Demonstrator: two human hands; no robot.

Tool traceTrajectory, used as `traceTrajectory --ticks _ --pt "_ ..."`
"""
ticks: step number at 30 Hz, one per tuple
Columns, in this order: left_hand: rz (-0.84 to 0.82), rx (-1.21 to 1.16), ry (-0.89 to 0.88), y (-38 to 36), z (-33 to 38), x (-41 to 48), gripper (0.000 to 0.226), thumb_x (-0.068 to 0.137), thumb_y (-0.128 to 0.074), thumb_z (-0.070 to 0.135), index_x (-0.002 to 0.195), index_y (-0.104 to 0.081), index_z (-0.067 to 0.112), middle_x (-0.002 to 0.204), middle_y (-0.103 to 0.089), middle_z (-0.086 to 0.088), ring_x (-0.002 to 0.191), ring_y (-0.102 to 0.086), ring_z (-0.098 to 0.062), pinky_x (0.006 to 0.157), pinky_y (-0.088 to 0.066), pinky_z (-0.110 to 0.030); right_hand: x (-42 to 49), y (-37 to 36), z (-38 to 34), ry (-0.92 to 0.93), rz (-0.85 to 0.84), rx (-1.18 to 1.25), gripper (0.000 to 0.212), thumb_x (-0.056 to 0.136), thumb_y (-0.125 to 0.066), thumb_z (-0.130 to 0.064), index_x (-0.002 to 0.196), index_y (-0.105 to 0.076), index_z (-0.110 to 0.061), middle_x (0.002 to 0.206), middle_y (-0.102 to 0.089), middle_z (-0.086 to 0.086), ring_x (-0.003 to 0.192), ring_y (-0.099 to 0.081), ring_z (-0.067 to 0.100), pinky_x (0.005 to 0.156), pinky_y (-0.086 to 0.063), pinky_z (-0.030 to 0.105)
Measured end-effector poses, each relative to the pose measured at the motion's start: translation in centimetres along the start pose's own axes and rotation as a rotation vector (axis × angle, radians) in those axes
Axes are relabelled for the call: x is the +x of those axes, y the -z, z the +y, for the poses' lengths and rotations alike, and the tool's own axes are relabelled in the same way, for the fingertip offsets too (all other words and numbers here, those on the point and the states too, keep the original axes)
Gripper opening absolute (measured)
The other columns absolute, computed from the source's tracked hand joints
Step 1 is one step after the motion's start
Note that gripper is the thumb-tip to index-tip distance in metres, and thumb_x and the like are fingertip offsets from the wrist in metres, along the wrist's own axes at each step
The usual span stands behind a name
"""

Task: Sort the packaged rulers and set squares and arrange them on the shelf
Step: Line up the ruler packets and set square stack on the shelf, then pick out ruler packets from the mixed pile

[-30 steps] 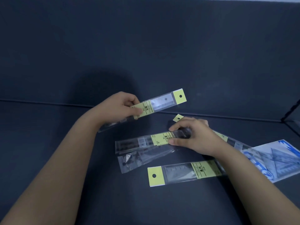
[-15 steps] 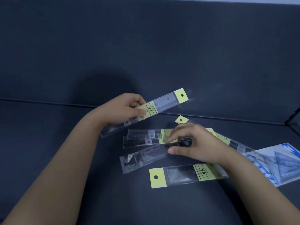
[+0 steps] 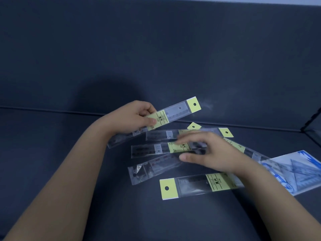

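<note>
My left hand (image 3: pixel 132 117) grips a packaged ruler (image 3: pixel 175 112) with a yellow header, lifted off the dark shelf and angled up to the right. My right hand (image 3: pixel 213 153) is blurred; its fingers and thumb pinch a second packaged ruler (image 3: pixel 156 149) at its yellow label. Another ruler (image 3: pixel 159 134) lies just behind that one. A clear-sleeved ruler (image 3: pixel 151 169) lies in front of it. The nearest ruler (image 3: pixel 191 186) lies flat with its yellow header to the left. A further ruler (image 3: pixel 238 146) runs under my right wrist. A blue set square pack (image 3: pixel 295 173) lies at the right.
The dark shelf floor (image 3: pixel 52 153) stretches to the left and front. Its back wall (image 3: pixel 156 49) rises behind the seam. A dark frame post (image 3: pixel 312 119) stands at the right edge.
My right hand slid left-forward and fanned the pile, uncovering a further ruler behind the one it pinches. My left hand lifted its ruler slightly.
</note>
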State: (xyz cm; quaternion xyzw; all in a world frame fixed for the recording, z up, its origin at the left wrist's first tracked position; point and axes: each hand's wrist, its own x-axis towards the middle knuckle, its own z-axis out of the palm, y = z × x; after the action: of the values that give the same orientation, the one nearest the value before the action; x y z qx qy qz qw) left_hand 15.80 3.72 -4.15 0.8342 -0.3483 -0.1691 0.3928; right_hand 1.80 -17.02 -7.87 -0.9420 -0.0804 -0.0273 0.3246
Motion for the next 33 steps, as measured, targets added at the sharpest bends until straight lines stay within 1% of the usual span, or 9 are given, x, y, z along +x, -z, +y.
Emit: traceTrajectory --ticks 2,7,13,17,20,24,29,31,33 --pt "-0.005 -0.001 -0.001 0.0 0.0 0.0 0.004 0.092 -0.062 0.014 0.096 -0.064 0.014 0.084 -0.073 0.001 0.071 -0.058 -0.019 0.069 -0.046 -0.039 0.0 -0.4 -0.5 0.051 -0.063 0.012 0.028 0.076 -0.076 -0.035 0.103 -0.071 -0.032 0.110 -0.061 -0.021 0.106 -0.053 -0.005 0.095 -0.039 0.024" --pt "-0.027 0.014 -0.006 -0.1 0.0 -0.1 0.005 0.092 -0.062 0.015 0.097 -0.064 0.016 0.086 -0.074 0.001 0.073 -0.059 -0.023 0.075 -0.049 -0.047 0.0 -0.5 -0.3 0.030 -0.075 -0.121 0.025 0.077 -0.071 -0.045 0.102 -0.067 -0.042 0.104 -0.055 -0.020 0.109 -0.040 -0.004 0.101 -0.020 0.030" --pt "-0.031 0.008 -0.022 -0.3 0.2 0.0 0.005 0.092 -0.062 0.014 0.097 -0.064 0.013 0.087 -0.073 -0.007 0.069 -0.056 -0.019 0.069 -0.044 -0.037 1.1 -1.9 -1.6 0.054 -0.116 -0.312 0.040 0.087 -0.054 -0.053 0.126 -0.049 -0.045 0.106 -0.042 -0.016 0.099 -0.025 -0.001 0.095 -0.014 0.027" --pt "-0.037 0.002 -0.032 -0.2 0.1 0.0 0.004 0.092 -0.062 0.015 0.095 -0.064 0.016 0.084 -0.073 -0.001 0.069 -0.056 -0.020 0.069 -0.045 -0.039 1.0 -0.8 -1.1 -0.058 -0.090 -0.303 0.034 0.076 -0.066 -0.046 0.107 -0.052 -0.039 0.105 -0.043 -0.014 0.103 -0.030 0.002 0.096 -0.015 0.027" --pt "-0.051 -0.005 -0.045 -0.4 0.4 0.0 0.004 0.092 -0.062 0.014 0.095 -0.064 0.016 0.083 -0.073 -0.002 0.068 -0.057 -0.017 0.069 -0.045 -0.039 1.3 -1.1 -1.9 -0.094 -0.141 -0.330 0.036 0.060 -0.055 -0.042 0.094 -0.049 -0.034 0.103 -0.043 -0.010 0.103 -0.031 0.007 0.092 -0.016 0.027" --pt "-0.068 -0.013 -0.054 -0.4 0.8 -0.1 0.005 0.092 -0.062 0.015 0.092 -0.065 0.018 0.079 -0.072 0.002 0.069 -0.057 -0.015 0.070 -0.045 -0.037 1.6 -1.2 -2.7 -0.083 -0.203 -0.329 0.026 0.073 -0.064 -0.031 0.094 -0.048 -0.031 0.103 -0.043 -0.009 0.104 -0.031 0.007 0.091 -0.013 0.027" --pt "-0.040 -0.090 -0.058 0.2 1.2 -0.5 0.005 0.092 -0.061 0.014 0.095 -0.065 0.016 0.088 -0.072 -0.010 0.073 -0.058 -0.019 0.071 -0.044 -0.036 1.1 -0.6 -2.8 -0.158 -0.223 -0.228 0.028 0.075 -0.072 -0.038 0.084 -0.046 -0.034 0.091 -0.061 -0.012 0.100 -0.047 0.016 0.104 -0.023 0.037" --pt "-0.038 -0.141 -0.066 0.4 1.2 -0.7 0.006 0.092 -0.062 0.013 0.096 -0.065 0.014 0.087 -0.073 -0.007 0.073 -0.058 -0.018 0.072 -0.044 -0.035 1.0 -0.3 -3.5 -0.137 -0.199 -0.119 0.025 0.078 -0.073 -0.026 0.082 -0.050 -0.034 0.086 -0.063 -0.012 0.090 -0.055 0.009 0.101 -0.028 0.033" --pt "-0.035 -0.166 -0.065 0.5 1.2 -0.7 0.007 0.093 -0.061 0.013 0.097 -0.066 0.014 0.084 -0.074 0.002 0.071 -0.062 -0.009 0.073 -0.045 -0.028 1.0 0.5 -4.5 -0.133 -0.161 0.014 0.018 0.083 -0.068 -0.010 0.088 -0.058 -0.024 0.085 -0.060 -0.007 0.079 -0.058 0.008 0.087 -0.041 0.025"
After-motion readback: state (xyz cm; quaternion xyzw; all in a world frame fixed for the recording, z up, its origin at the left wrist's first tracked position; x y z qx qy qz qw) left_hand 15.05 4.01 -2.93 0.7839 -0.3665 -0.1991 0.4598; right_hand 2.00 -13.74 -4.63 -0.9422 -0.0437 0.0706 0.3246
